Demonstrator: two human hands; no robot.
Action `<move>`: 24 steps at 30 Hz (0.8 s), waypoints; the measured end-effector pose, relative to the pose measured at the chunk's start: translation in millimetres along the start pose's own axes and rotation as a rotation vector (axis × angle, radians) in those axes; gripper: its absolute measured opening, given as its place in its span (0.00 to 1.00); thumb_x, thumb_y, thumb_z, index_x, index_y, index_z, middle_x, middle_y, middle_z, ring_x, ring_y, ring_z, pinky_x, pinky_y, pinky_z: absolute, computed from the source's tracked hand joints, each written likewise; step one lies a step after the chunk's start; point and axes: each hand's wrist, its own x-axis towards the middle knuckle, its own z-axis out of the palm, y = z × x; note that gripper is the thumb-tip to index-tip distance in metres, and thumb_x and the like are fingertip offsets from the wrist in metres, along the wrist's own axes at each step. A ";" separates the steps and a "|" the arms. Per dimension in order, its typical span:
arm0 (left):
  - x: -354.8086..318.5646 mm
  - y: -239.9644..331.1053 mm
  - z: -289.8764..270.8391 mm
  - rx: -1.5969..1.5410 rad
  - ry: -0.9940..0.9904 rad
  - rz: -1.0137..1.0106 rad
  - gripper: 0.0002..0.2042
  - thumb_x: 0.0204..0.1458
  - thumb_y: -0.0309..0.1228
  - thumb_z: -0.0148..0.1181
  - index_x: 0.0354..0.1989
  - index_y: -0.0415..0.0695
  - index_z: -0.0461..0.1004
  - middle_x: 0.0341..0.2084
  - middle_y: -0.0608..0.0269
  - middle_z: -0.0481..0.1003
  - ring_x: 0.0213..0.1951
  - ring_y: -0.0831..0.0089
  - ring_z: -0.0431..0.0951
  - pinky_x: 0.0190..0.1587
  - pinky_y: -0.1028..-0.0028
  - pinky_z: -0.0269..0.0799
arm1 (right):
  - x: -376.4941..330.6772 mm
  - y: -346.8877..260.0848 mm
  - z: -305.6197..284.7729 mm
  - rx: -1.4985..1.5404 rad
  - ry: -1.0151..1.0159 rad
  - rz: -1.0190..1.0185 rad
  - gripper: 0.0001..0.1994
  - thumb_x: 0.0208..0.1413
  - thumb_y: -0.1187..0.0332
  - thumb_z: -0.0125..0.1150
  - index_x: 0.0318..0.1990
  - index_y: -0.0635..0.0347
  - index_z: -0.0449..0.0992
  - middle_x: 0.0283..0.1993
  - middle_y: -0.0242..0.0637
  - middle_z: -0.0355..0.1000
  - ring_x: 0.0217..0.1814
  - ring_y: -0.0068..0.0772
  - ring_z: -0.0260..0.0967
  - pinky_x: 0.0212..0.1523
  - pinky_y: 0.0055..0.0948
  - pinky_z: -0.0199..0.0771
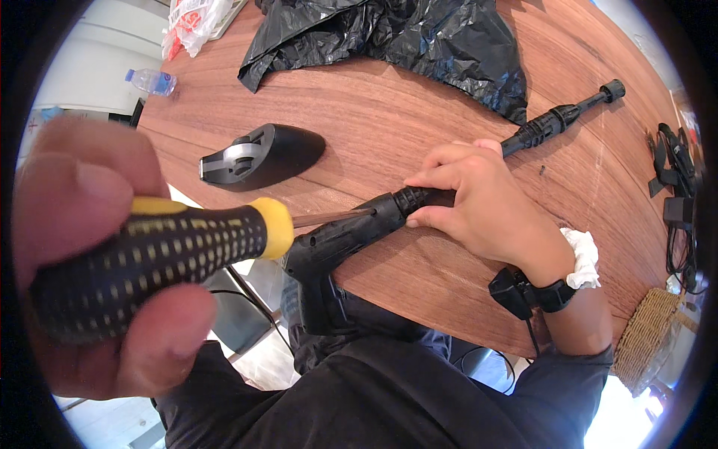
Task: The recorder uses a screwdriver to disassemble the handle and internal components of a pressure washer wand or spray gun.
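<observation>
Head view: black bag (441,52) at twelve o'clock on the wooden bench (456,277), wicker basket (645,337) at four. Left hand (86,183), at nine, clenches a screwdriver (176,251); right hand (479,198) wraps the central gun-shaped tool (348,237).

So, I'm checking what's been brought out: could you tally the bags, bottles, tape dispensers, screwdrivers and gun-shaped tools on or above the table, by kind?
Bags: 2 (black bag, white bag)
Bottle: 1
Tape dispenser: 1
Screwdriver: 1
Gun-shaped tool: 1
Total: 6
</observation>
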 end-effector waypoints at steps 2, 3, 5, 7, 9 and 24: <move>7.7 -6.5 -4.2 -0.006 -0.054 0.084 0.22 0.56 0.29 0.64 0.57 0.36 0.68 0.41 0.42 0.73 0.32 0.68 0.73 0.34 0.67 0.70 | -0.1 -2.9 -3.4 -0.017 -0.041 0.034 0.14 0.49 0.63 0.77 0.42 0.57 0.88 0.39 0.38 0.79 0.49 0.43 0.75 0.59 0.43 0.58; 17.2 -16.8 -5.0 -0.016 -0.110 0.170 0.22 0.55 0.29 0.65 0.57 0.36 0.68 0.42 0.43 0.73 0.32 0.67 0.74 0.35 0.67 0.70 | 0.2 -1.9 -3.0 -0.018 -0.041 0.038 0.14 0.49 0.63 0.77 0.42 0.57 0.88 0.39 0.38 0.79 0.49 0.43 0.75 0.59 0.43 0.58; 30.6 -23.9 -15.7 -0.006 -0.216 0.321 0.22 0.54 0.30 0.66 0.56 0.36 0.69 0.43 0.43 0.73 0.33 0.67 0.74 0.36 0.67 0.71 | 3.2 -7.0 -4.1 0.006 -0.036 0.009 0.14 0.49 0.63 0.77 0.42 0.58 0.88 0.40 0.38 0.79 0.50 0.43 0.75 0.59 0.43 0.58; 39.8 -25.7 -23.8 -0.008 -0.328 0.485 0.23 0.53 0.31 0.68 0.55 0.36 0.70 0.45 0.43 0.72 0.34 0.66 0.74 0.37 0.67 0.71 | 3.4 -7.8 -4.3 0.008 -0.035 0.008 0.14 0.49 0.63 0.77 0.42 0.58 0.88 0.40 0.38 0.79 0.49 0.44 0.75 0.59 0.43 0.58; 36.5 -22.6 -30.1 0.185 -0.486 0.351 0.21 0.50 0.32 0.72 0.50 0.37 0.73 0.43 0.48 0.74 0.35 0.68 0.74 0.38 0.70 0.70 | 0.0 -2.0 -3.8 0.008 -0.028 0.042 0.14 0.48 0.63 0.78 0.42 0.58 0.88 0.39 0.38 0.79 0.49 0.44 0.75 0.59 0.43 0.58; -89.4 -87.6 145.0 0.125 0.704 -0.342 0.16 0.50 0.22 0.78 0.46 0.35 0.79 0.39 0.54 0.83 0.40 0.71 0.84 0.42 0.72 0.80 | 1.8 -13.5 -4.6 -0.047 -0.055 0.011 0.15 0.51 0.63 0.76 0.44 0.58 0.87 0.41 0.41 0.79 0.47 0.46 0.73 0.57 0.41 0.60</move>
